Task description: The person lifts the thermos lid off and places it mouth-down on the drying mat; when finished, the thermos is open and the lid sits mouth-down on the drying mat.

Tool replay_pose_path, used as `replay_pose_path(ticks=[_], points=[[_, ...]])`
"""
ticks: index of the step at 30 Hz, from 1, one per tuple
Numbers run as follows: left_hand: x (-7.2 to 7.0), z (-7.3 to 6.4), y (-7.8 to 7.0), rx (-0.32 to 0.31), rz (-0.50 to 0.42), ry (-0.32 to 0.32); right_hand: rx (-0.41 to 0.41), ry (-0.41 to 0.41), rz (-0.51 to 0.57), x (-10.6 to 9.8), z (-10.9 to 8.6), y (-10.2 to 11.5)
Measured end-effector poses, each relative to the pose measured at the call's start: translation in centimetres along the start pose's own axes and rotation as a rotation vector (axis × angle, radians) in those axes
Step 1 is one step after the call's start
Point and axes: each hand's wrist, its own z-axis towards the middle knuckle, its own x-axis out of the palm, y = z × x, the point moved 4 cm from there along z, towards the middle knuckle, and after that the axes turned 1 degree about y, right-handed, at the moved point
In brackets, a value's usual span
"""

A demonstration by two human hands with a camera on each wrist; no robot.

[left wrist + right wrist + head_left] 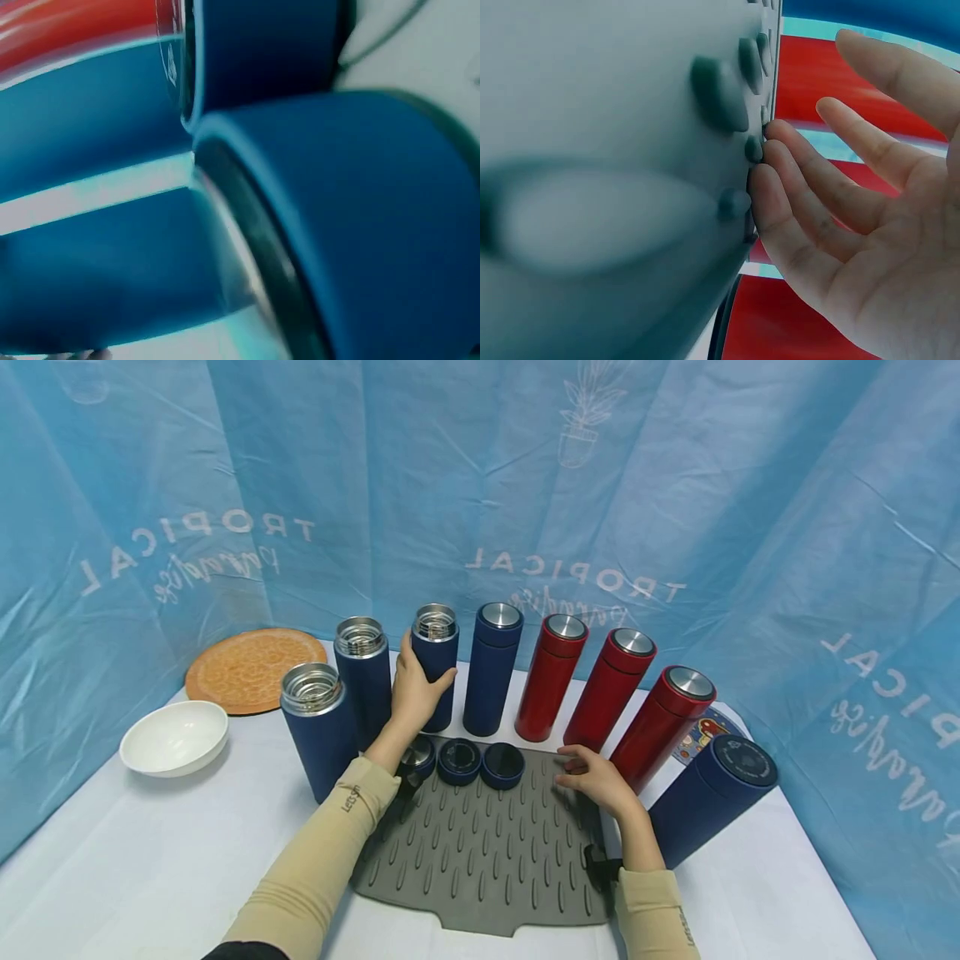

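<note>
My left hand (418, 689) grips an uncapped navy thermos bottle (441, 653), thumb toward the front and fingers around its left side. In the left wrist view that bottle's body (112, 277) shows behind a large, blurred navy lid (382, 225), with only fingertips at the bottom edge. Three navy lids (459, 762) sit in a row on the far part of a grey ribbed mat (480, 860). At the mat's far right corner, my right hand (603, 785) rests with relaxed fingers and holds nothing. Its fingertips (769, 187) touch the mat's edge in the right wrist view.
Two more uncapped navy bottles (318, 747) stand left. Right of the gripped bottle are a capped navy bottle (489, 681), three capped red bottles (551, 681) and a wider capped navy bottle (701, 806). A white bowl (172, 747) and a round orange-brown mat (247, 672) lie far left.
</note>
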Motion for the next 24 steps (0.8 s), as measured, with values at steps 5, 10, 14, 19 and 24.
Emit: replay_pose_path(ticks=[5, 10, 14, 19, 24], points=[[0.0, -0.7, -0.6, 0.037, -0.040, -0.029, -0.006, 0.007, 0.005, 0.0, 0.0, 0.1], [0.2, -2.0, -1.3, 0.071, -0.067, -0.073, -0.004, 0.010, -0.009, 0.0, 0.0, 0.0], [0.5, -3.5, -2.2, 0.148, -0.037, -0.167, -0.002, 0.009, -0.021, 0.0, 0.0, 0.0], [1.3, -5.2, -3.8, 0.308, -0.013, -0.182, -0.009, 0.012, -0.025, 0.1, -0.1, 0.0], [2.7, -5.7, -4.6, 0.318, -0.051, 0.003, -0.014, 0.019, -0.030, 0.1, 0.0, 0.1]])
